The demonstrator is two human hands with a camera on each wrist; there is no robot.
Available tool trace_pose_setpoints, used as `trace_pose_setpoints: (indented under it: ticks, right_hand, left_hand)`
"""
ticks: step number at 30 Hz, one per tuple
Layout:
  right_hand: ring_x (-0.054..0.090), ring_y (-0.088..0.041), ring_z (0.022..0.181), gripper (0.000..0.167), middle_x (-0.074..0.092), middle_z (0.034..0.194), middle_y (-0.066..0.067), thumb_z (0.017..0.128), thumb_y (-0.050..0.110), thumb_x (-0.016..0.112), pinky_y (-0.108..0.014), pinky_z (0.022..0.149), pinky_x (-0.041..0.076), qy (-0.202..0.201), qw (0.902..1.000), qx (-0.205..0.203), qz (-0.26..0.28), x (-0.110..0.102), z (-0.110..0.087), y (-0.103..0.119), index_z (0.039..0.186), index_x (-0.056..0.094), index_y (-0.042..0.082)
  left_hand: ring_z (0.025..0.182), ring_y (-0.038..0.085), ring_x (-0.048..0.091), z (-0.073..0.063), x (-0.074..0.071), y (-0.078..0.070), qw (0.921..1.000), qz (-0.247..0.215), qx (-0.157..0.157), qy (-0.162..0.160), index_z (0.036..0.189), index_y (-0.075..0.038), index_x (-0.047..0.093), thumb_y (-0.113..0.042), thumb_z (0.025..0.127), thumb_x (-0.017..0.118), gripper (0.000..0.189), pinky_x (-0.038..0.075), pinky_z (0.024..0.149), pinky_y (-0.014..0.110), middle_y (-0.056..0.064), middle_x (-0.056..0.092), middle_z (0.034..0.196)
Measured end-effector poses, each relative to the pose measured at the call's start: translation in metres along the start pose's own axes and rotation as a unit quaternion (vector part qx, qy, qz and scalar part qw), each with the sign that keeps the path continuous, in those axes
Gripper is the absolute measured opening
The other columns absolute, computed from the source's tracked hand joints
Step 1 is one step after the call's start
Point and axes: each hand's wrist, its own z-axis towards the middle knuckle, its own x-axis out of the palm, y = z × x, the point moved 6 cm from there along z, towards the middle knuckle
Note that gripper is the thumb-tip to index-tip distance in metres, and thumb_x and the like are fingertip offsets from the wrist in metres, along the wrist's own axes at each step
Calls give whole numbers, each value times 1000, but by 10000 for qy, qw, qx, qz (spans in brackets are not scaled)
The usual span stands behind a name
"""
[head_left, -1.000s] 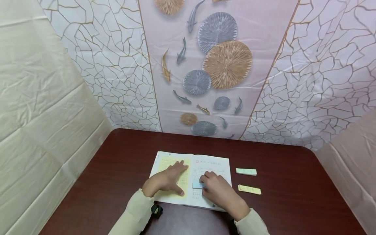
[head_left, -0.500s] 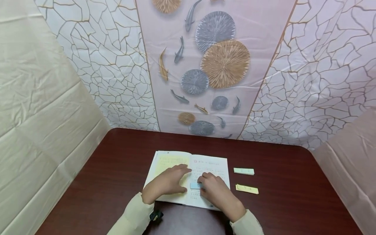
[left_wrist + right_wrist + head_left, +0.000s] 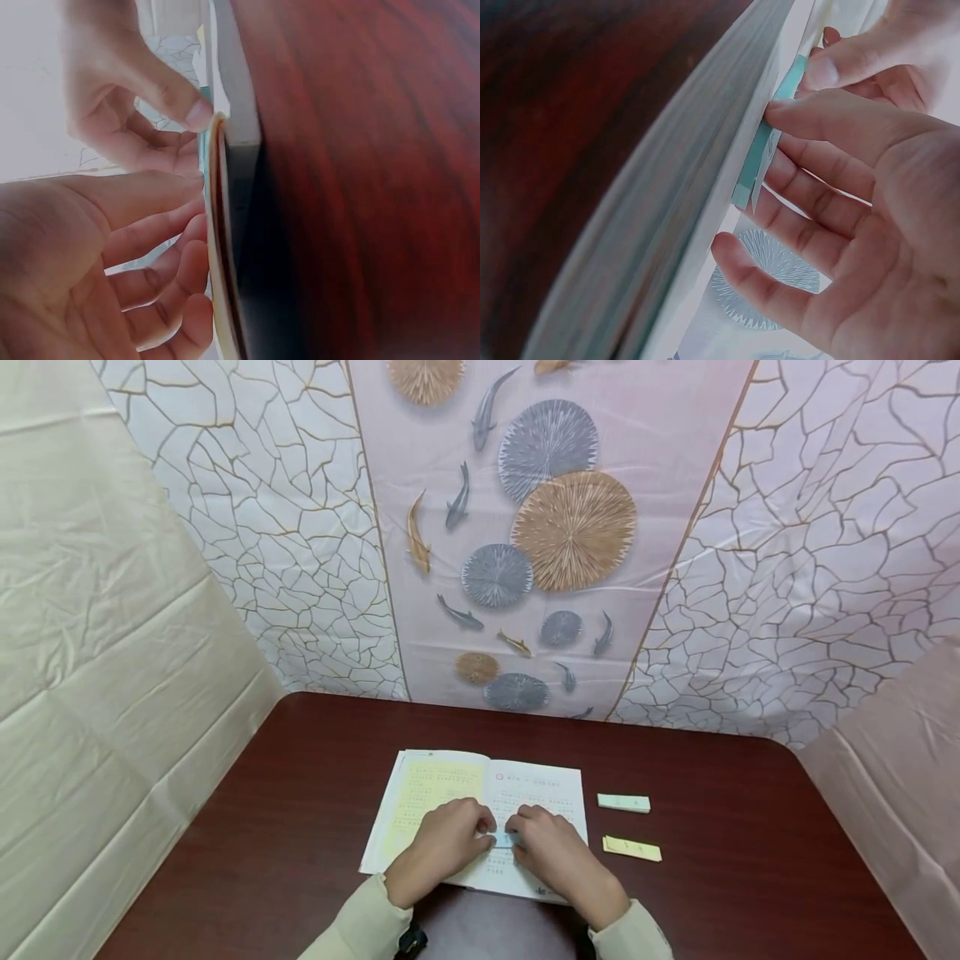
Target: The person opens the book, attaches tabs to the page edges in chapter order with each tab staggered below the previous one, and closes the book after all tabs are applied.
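Note:
A small stack of narrow blue paper slips (image 3: 504, 840) lies on the right page of an open book (image 3: 536, 785). My left hand (image 3: 447, 837) holds the left end, thumb and curled fingertips meeting at it. From the other side my right hand (image 3: 557, 852) pinches the stack between thumb and fingers. In the right wrist view the blue slips (image 3: 751, 166) show a thin sheet standing slightly off the thicker part at one end. The hands cover both ends of the stack in the head view.
Right of the book lie a stack of pale green slips (image 3: 624, 803) and, nearer, a stack of yellow slips (image 3: 632, 848). The left page (image 3: 431, 777) is yellow. The dark red-brown table (image 3: 720, 860) ends at a patterned cloth wall (image 3: 570, 527).
My left hand has come off the left page, moved right and closed its fingers at the blue slips' left end. My right hand has stayed at the slips.

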Motion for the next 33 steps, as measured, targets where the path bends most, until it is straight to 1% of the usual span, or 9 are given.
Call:
trace_pose_setpoints:
  ticks: [6, 13, 15, 17, 19, 23, 25, 28, 33]
  right_hand:
    - [69, -21, 84, 15, 69, 90, -1, 84, 6, 86, -35, 64, 57, 69, 9999, -35, -90, 0, 0, 0, 97, 79, 8]
    - [65, -19, 85, 17, 68, 91, 1, 83, 15, 90, -38, 68, 53, -125, 9940, -78, -1084, -6, -4, 6, 94, 77, 14]
    - [64, -19, 85, 18, 67, 90, 1, 82, 14, 90, -38, 69, 53, -197, 9937, -70, -1097, -8, -3, 8, 94, 77, 13]
    - [62, -18, 82, 17, 65, 87, 0, 83, 11, 89, -36, 67, 52, -121, 9978, 23, -654, -8, -2, 8, 94, 75, 12]
    - [62, -16, 79, 14, 65, 86, 0, 86, 9, 86, -34, 66, 53, 52, 9997, 207, 148, -5, 1, 6, 93, 74, 10]
    - [60, -11, 72, 8, 70, 85, -2, 93, 10, 79, -31, 63, 50, 393, 9824, 854, 1615, 5, 8, -1, 92, 71, 8]
    - [57, -11, 68, 8, 72, 85, -3, 94, 11, 78, -30, 60, 48, 419, 9762, 1113, 1812, 8, 10, -4, 91, 71, 9]
    - [53, -11, 62, 11, 72, 80, 0, 92, 10, 80, -29, 58, 44, 377, 9734, 1389, 1785, 11, 11, -7, 86, 71, 11]
    - [49, -10, 60, 19, 64, 69, 5, 90, 5, 79, -27, 59, 42, 250, 9692, 1468, 1963, 12, 9, -11, 79, 67, 15]
  left_hand:
    - [70, 3, 56, 0, 4, 1, 9999, 101, -77, 21, 86, -19, 79, -16, 87, 86, 8, 46, 59, 25, -11, 62, 79]
    - [69, 3, 56, 1, 5, 2, 9997, -63, -229, 96, 83, -19, 78, -17, 88, 86, 9, 47, 58, 26, -12, 63, 78]
    - [68, 3, 55, 2, 4, 3, 9995, -128, -273, 136, 82, -19, 78, -17, 88, 85, 10, 46, 58, 27, -12, 62, 77]
    - [68, 2, 55, 2, 4, 4, 9994, -142, -285, 158, 82, -20, 78, -16, 88, 86, 11, 46, 58, 26, -13, 62, 76]
    - [68, 2, 55, 2, 4, 4, 9995, -98, -273, 156, 82, -20, 78, -16, 88, 85, 11, 46, 58, 26, -13, 62, 76]
    - [70, 3, 56, 1, 2, 3, 9997, 45, -195, 102, 82, -21, 78, -17, 88, 86, 10, 47, 59, 27, -13, 63, 76]
    - [71, 3, 57, 1, 1, 2, 9998, 81, -158, 94, 83, -21, 79, -19, 89, 86, 10, 47, 59, 27, -12, 64, 77]
    - [72, 3, 57, 0, 1, 1, 9999, 54, -60, 114, 84, -19, 79, -20, 89, 85, 8, 47, 59, 27, -12, 64, 78]
    - [75, 4, 57, -2, -2, -1, 9990, 0, 46, 439, 96, -15, 80, -15, 85, 84, 11, 47, 60, 27, -8, 66, 87]
